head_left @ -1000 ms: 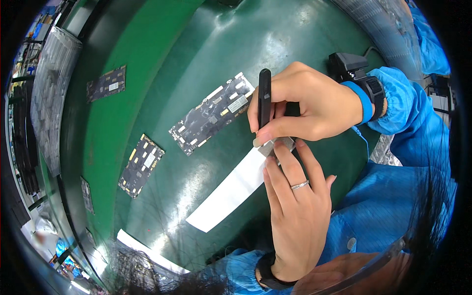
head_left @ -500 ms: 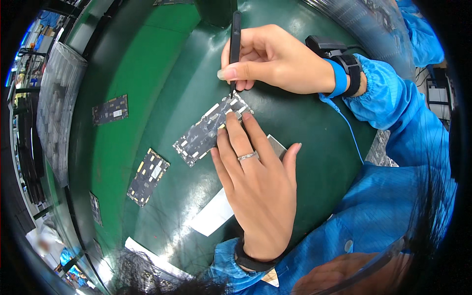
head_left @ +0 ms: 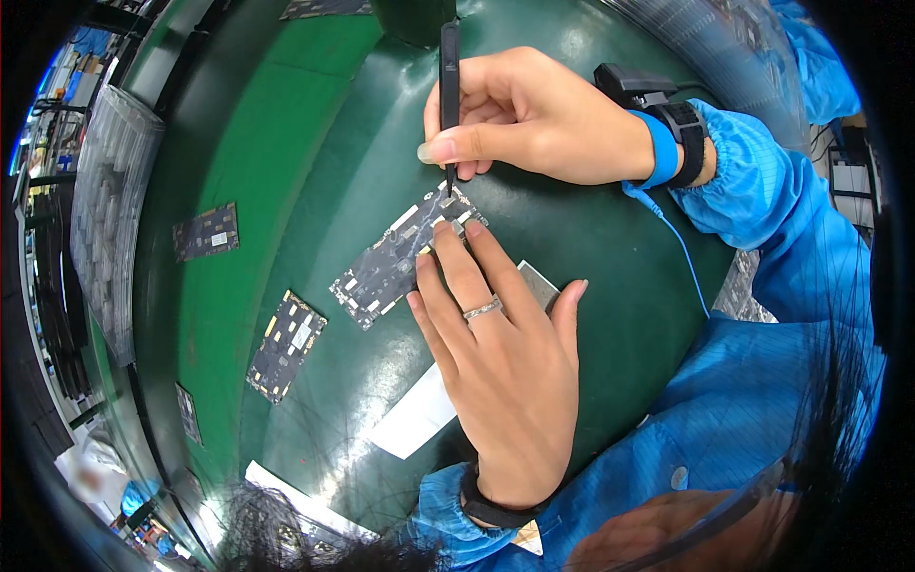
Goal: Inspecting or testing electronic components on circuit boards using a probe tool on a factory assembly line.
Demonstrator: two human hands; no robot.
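Note:
A dark circuit board (head_left: 386,262) with pale and gold parts lies tilted on the green table mat. My left hand (head_left: 500,362) is spread open, fingers stretched out, its fingertips resting on the board's right edge. My right hand (head_left: 534,119) is closed around slim black tweezers (head_left: 450,81), held upright. Their tip points down at the board's far end; whether it touches cannot be made out. Partly hidden under my left hand are a white paper strip (head_left: 412,419) and a small grey rectangular piece (head_left: 539,284).
Another circuit board (head_left: 287,345) lies left of mine. On the bright green strip are more boards, one (head_left: 207,232) further left. Clear plastic trays (head_left: 110,219) stand at the far left. A blue grounding cord (head_left: 677,238) runs from my right wrist. A black device (head_left: 634,86) sits beyond that wrist.
The tweezers' tip has shifted slightly nearer over the board's far end. The board under my left fingertips has shifted slightly left. Boards on the bright green strip have slid a little toward me.

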